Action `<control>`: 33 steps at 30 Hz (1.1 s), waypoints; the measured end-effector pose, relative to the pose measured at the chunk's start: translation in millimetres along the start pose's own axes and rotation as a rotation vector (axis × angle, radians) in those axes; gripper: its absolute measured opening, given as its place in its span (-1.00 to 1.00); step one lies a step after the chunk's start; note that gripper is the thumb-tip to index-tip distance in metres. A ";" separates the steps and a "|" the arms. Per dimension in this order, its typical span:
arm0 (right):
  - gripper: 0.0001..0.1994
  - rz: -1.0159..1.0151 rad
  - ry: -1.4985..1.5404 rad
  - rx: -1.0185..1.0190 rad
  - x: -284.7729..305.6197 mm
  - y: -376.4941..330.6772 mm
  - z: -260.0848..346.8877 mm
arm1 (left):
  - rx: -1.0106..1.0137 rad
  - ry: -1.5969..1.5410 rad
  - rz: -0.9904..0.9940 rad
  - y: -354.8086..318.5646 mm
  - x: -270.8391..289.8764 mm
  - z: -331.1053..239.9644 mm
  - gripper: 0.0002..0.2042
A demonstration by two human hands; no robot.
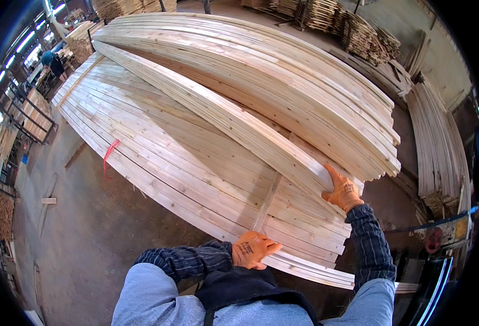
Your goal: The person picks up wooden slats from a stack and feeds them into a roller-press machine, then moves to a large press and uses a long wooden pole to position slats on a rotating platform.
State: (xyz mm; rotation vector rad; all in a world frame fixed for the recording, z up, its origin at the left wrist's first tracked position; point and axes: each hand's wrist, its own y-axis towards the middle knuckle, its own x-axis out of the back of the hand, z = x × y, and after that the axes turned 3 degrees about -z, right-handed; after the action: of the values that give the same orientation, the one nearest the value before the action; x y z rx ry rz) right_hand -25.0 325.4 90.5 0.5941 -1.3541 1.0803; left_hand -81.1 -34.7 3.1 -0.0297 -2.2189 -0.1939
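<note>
While a long, narrow bundle of pale boards (239,124) slants from the upper left of the frame to right of centre, the right hand (345,191), gloved in orange, lies on its near end with thumb and fingers partly spread; whether it grips is impossible to tell. At bottom centre, the left hand (253,250), also in an orange glove, touches the near edge of a broad layer of boards (158,152), its fingers partly bent; their hold cannot be told. A crosswise wooden strip (267,202) lies on that layer just above the left hand, and a red strap (109,156) hangs over its edge at centre left. Behind the bundle, a taller stack of boards (250,70) fills the upper centre. Farther out, more lumber (439,146) stands at the right, and another person (53,61) appears small at upper left.
</note>
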 end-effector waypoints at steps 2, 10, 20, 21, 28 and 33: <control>0.01 0.030 -0.019 -0.010 5.0 -2.0 5.1 | 0.064 -0.137 -0.050 8.5 -4.4 15.8 -0.25; 0.05 -0.059 -0.085 0.051 10.1 -23.4 6.8 | 0.722 -1.088 -0.818 54.9 118.1 173.7 -0.51; -0.04 0.468 0.650 0.232 -5.5 -53.2 52.8 | 0.786 -1.580 -1.275 -9.8 132.4 180.1 -0.64; -0.11 0.558 0.894 0.186 -26.6 -31.7 51.2 | 0.751 -1.566 -1.252 -14.0 118.4 164.2 -0.63; -0.14 0.639 1.171 0.377 -79.8 102.4 245.6 | 0.791 -1.740 -0.864 -14.0 45.4 54.4 -0.50; -0.34 0.943 1.351 0.132 -116.3 106.0 308.1 | 1.148 -1.574 -0.698 -29.1 51.0 22.4 -0.40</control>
State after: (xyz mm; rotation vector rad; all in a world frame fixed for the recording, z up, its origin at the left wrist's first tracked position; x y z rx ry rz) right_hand -248.8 74.2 10.0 -0.7497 -0.2635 1.7998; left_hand -132.5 -62.5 26.2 1.7412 -3.3187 1.1244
